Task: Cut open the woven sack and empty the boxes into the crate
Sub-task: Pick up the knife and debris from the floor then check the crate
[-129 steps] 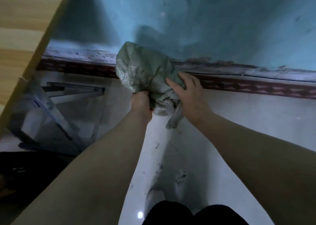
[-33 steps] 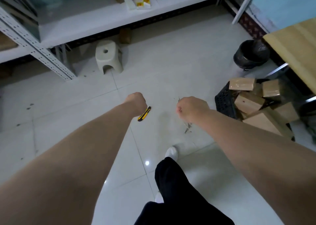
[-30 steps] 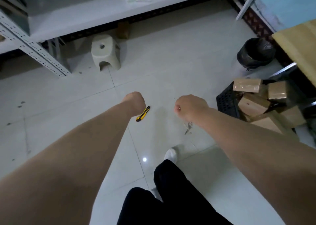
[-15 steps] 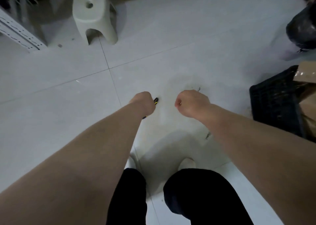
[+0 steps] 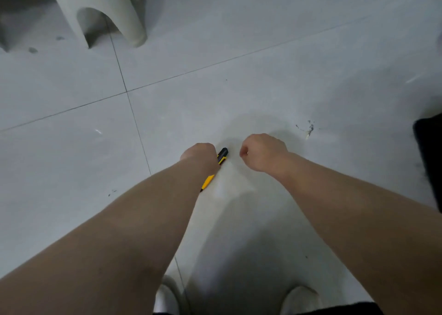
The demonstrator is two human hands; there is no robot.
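Note:
A yellow and black utility knife [image 5: 222, 155] lies on the white tiled floor. My left hand [image 5: 199, 153] is curled into a fist right over its middle, hiding part of it; I cannot tell whether the fingers touch the knife. My right hand [image 5: 263, 152] is a fist with nothing in it, a short way right of the knife's black end. The black crate [image 5: 428, 166] shows only as a dark edge at the far right. The woven sack and the boxes are out of view.
A pale plastic stool [image 5: 102, 10] stands at the top left. Small bits of debris [image 5: 308, 128] lie on the floor right of my hands. My two white shoes [image 5: 167, 298] are at the bottom edge.
The view has dropped closer to the floor and tilted down. The stool and crate have slid toward the frame edges, the boxes have left the view, and my left fist now covers the knife's middle.

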